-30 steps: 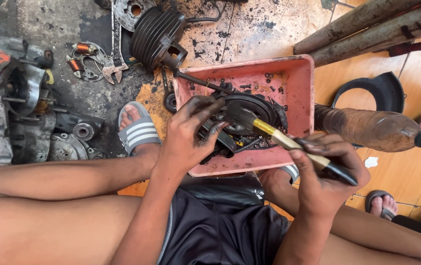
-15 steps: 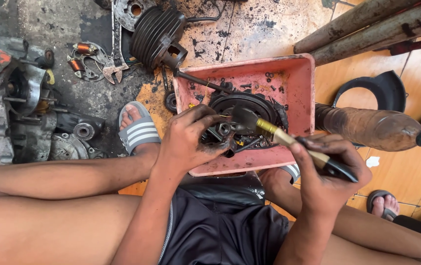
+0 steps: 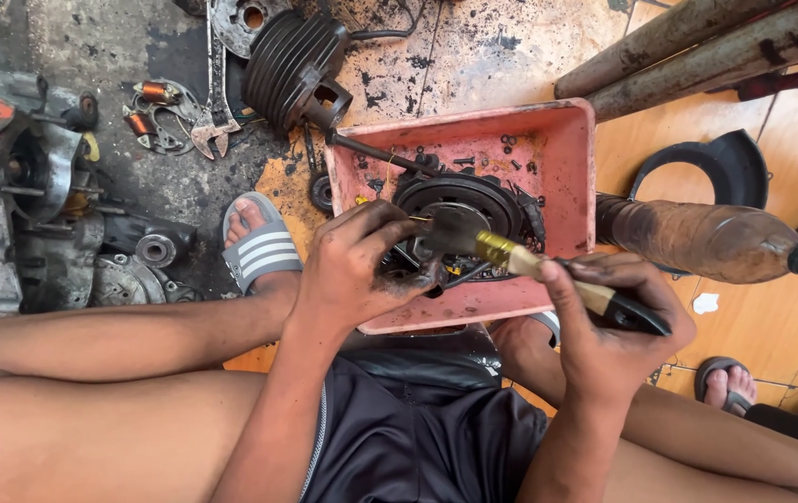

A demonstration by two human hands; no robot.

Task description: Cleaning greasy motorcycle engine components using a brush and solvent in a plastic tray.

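Observation:
My left hand (image 3: pixel 362 270), black with grease, grips a small metal part at the front of a pink plastic tray (image 3: pixel 567 158). My right hand (image 3: pixel 608 321) holds a brush (image 3: pixel 548 275) with a black grip, pale handle and brass ferrule; its dark bristles press on the part in my left hand. Inside the tray lies a round black engine part (image 3: pixel 473 200) among several bolts and small bits. The tray rests on the floor in front of my knees.
A finned engine cylinder (image 3: pixel 292 65) and a wrench (image 3: pixel 217 112) lie beyond the tray. An engine casing (image 3: pixel 17 205) sits at the left. A rusty exhaust pipe (image 3: pixel 706 237) lies at the right, metal tubes (image 3: pixel 688 47) at the top right. Another person's sandalled foot (image 3: pixel 730 382) shows at the lower right.
The brush head has slid slightly left over the part. My left hand has shifted its fingers a little around it. The tray has stayed put.

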